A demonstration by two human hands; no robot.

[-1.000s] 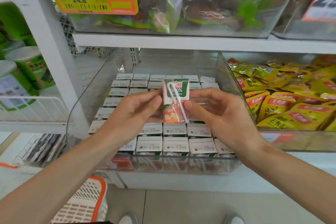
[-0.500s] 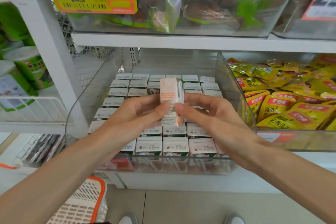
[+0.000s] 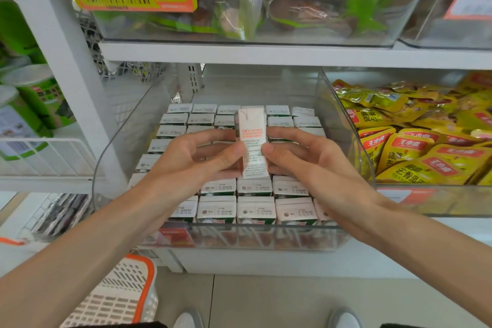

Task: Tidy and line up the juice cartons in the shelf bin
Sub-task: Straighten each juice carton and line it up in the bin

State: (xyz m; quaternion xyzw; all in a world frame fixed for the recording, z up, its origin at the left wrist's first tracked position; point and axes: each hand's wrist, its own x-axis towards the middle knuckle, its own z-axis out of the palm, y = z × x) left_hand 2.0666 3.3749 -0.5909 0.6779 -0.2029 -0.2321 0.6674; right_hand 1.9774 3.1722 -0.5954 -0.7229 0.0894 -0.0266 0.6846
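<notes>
Left grip (image 3: 191, 160) and right grip (image 3: 306, 162) pinch one juice carton (image 3: 251, 138) on end, printed side toward camera. Below the grips: rowed cartons (image 3: 255, 209) in clear bin (image 3: 266, 237). Right of the grips: yellow pouches (image 3: 415, 157).

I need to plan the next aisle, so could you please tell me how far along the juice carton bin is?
Mostly done: the cartons in the clear bin stand in neat rows, tops up. In hand: one loose carton is held upright above the middle rows, pinched between the left hand and right hand. Left: setting it into a row; any gap beneath the hands is hidden.
</notes>
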